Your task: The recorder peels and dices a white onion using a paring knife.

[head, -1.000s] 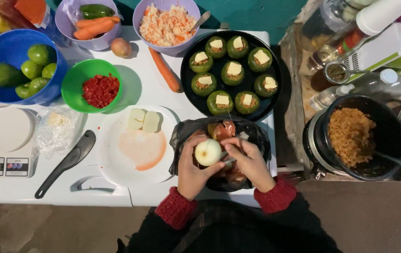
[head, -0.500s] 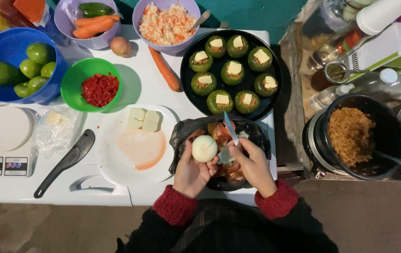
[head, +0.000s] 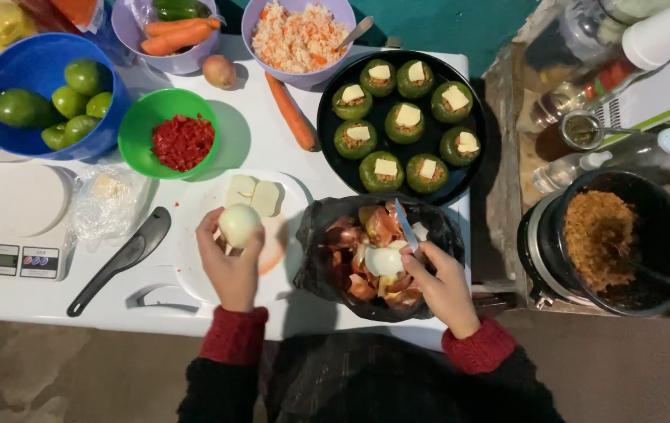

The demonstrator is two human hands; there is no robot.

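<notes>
Onion [head: 239,225], peeled and pale, sits at centre-left of the frame in the left hand [head: 229,262], fingers curled around it above a white plate [head: 194,262]. Just right of centre, the right hand [head: 438,283] grips a knife [head: 406,225], fingers closed on the handle, over a black bag [head: 315,258] of peelings. A dark pan [head: 331,145] of stuffed peppers lies above it.

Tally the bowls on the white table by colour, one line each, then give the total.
Blue bowl: 1
Green bowl: 1
Purple bowls: 2 (the other holds the rice mix)
Total: 4
</notes>
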